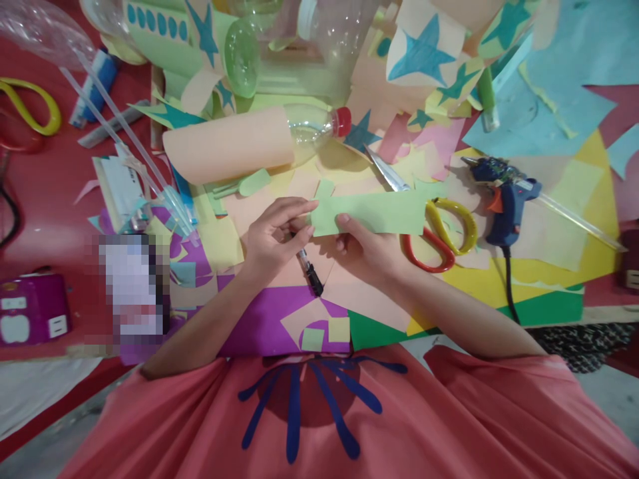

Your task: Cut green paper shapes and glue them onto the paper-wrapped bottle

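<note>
A strip of light green paper (382,211) is stretched level between my two hands. My left hand (279,233) pinches its left end between thumb and fingers. With the thumb on top and the fingers beneath, my right hand (367,249) grips the strip near its lower middle. Below my left fingers lies a black-capped pen (312,276), its upper part hidden by the hand. Scissors with yellow and red handles (466,226) rest just right of the strip, their blades partly under it. Behind the hands lies a plastic bottle (312,126) wrapped in peach paper, with a red cap.
A blue glue gun (509,209) with a clear stick lies at right, its cord running toward the front edge. Another pair of scissors (47,110), a blue glue tube (94,86) and a purple box (37,309) are at left. Star-decorated paper and bottles crowd the back.
</note>
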{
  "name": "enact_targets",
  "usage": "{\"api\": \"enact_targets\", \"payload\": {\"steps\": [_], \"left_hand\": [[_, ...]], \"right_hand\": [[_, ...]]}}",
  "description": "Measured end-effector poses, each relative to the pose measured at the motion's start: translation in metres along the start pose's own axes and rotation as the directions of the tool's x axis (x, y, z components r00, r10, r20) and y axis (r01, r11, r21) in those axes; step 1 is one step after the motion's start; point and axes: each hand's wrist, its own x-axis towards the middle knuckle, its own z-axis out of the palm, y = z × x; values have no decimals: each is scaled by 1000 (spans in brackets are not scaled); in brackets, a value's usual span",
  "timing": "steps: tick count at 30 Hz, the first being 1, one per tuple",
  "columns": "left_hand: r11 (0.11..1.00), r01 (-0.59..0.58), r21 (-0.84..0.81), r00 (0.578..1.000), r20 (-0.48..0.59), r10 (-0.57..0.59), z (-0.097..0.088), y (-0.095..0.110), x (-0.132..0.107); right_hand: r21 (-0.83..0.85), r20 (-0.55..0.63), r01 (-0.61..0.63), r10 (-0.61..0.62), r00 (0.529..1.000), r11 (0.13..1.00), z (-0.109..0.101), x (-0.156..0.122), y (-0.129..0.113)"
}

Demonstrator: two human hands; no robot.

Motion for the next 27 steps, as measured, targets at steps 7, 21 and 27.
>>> {"api": "enact_targets", "payload": {"steps": [7, 21, 27], "left_hand": [[1000, -2, -16, 1000, 8, 2, -1, -1, 0], [1000, 24, 5, 999, 21, -24, 0, -9, -1], [998, -31, 51, 999, 30, 29, -2, -13, 0]], "right_hand": [[-3, 14, 16, -16, 1000, 1000, 2, -1, 0], [38, 1, 51, -51, 999, 998, 1, -1, -1], [80, -19, 96, -95, 995, 992, 0, 0, 0]]}}
